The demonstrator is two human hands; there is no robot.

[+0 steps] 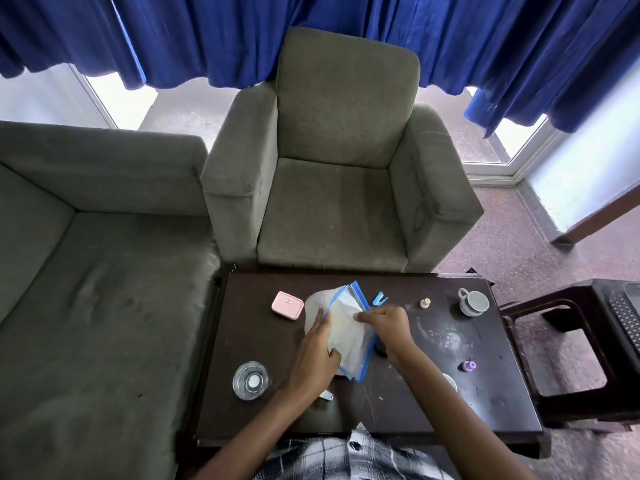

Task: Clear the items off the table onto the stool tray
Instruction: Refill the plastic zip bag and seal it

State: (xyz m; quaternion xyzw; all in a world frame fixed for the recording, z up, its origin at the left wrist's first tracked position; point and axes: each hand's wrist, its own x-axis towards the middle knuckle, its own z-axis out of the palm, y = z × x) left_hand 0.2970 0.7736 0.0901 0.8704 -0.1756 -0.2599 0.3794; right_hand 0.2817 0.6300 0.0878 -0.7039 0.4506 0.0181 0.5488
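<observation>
The dark table [491, 403] is right in front of the person. The dark stool [602, 289] stands just past the table's right end, and its top runs off the picture.

The zip bag [346, 327] with the blue edge is in the middle of the table. It holds something pale. Its long side runs from far to near, and the near end leans a little to the right.

Both hands are on the bag. The left hand [317, 355] holds the left side, with the fingers under it and the thumb on top. The right hand [388, 327] is curled and pinches the far right edge by the blue strip. The stool is to the right, so the right hand is the nearer one, and I think the bag has to go that way.

Other things are waiting on the table:
- a glass [251, 380] near the left
- a grey cup [473, 302] far to the right
- a pink case [287, 305] just left of the bag
- a blue clip [380, 299]
- a small purple thing [469, 366]

The pink case has a tiny mark, but it is too small to read. I cannot read any other words.
</observation>
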